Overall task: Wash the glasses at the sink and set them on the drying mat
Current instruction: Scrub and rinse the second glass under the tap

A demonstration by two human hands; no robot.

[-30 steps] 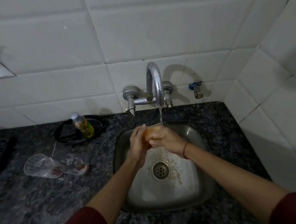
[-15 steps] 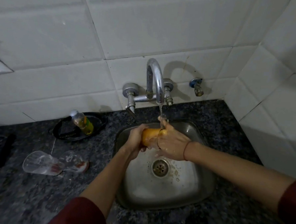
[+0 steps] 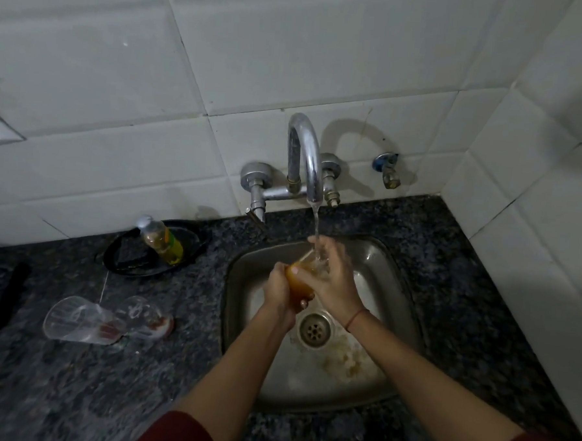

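Round amber-tinted glass (image 3: 299, 285) above the steel sink (image 3: 393, 269), under a thin stream from the curved chrome tap (image 3: 305, 160), left hand (image 3: 278, 295) curled round its base, right hand (image 3: 337, 280) wrapped round its rim, two clear tumblers (image 3: 78, 320) lying sideways on speckled granite left of the sink.

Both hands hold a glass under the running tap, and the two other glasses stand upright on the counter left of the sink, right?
No: the head view shows the leftmost glass and the second glass beside it lying on their sides, not upright. Otherwise right: left hand and right hand hold the orange glass under the tap.
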